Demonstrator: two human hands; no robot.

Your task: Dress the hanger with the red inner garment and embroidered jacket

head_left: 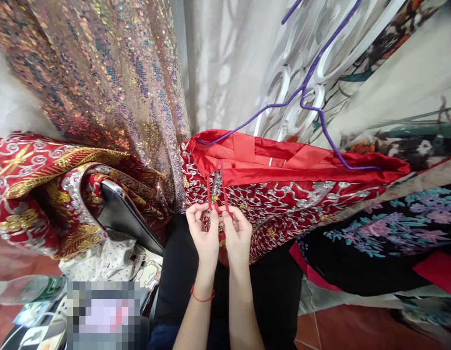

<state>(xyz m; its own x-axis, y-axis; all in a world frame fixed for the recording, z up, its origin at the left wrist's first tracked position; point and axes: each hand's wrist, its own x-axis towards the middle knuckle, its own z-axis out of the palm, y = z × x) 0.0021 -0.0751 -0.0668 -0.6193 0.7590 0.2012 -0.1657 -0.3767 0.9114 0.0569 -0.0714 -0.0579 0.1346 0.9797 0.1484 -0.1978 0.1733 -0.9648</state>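
A red skirt (283, 199) with silver and gold embroidery hangs by its satin waistband from a purple wire hanger (261, 111). Two thin red ribbons (225, 192) run down from the waistband at its left part. My left hand (203, 221) pinches a ribbon between thumb and fingers. Close beside it, my right hand (235, 224) pinches the other ribbon, and the strands meet between the fingertips. Whether they are knotted there I cannot tell. Both hands are in front of the embroidered cloth, above my black-clad lap.
Another red and gold embroidered garment (24, 194) lies at left, against a black chair back (128, 214). Below it lies a plastic bottle (31, 289). A sequined curtain (112, 73) hangs behind. Black floral fabric (386, 233) lies at right.
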